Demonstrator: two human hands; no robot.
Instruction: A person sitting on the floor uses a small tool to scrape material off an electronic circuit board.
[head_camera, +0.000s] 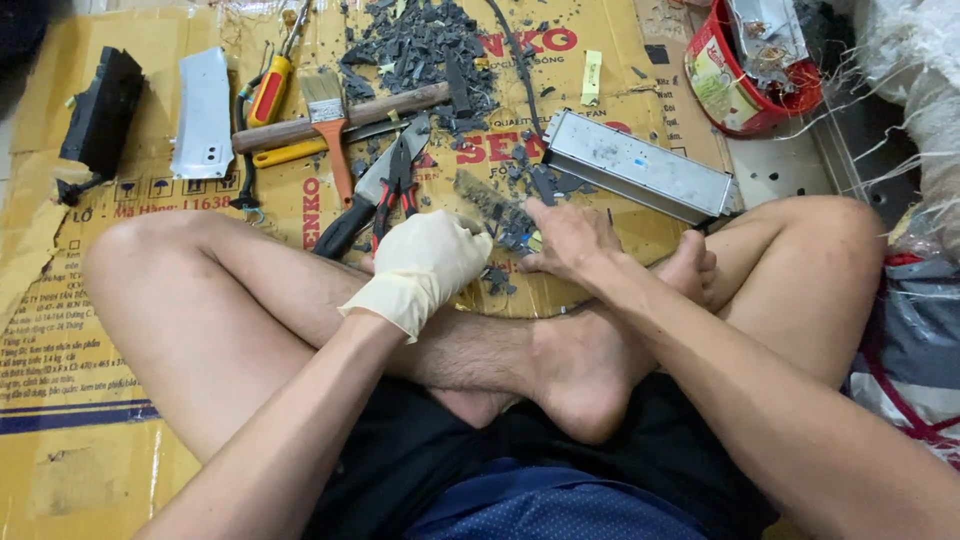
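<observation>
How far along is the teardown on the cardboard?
Done: the metal housing lies apart, with a heap of dark broken chips beside the tools. In hand: the gloved left hand and bare right hand grip a dark crusted strip. Left: that strip looks partly coated; the black block sits untouched.

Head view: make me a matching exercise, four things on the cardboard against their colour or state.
Things:
1. left hand
2. right hand
3. paintbrush
4. long metal casing

Descriptions:
A. grey, lying beside the right knee
B. bare, fingers on a dark crumbling piece
C. orange handle, pale bristles
D. in a cream glove

Pairs: 1-D, 2-B, 3-C, 4-A
</observation>
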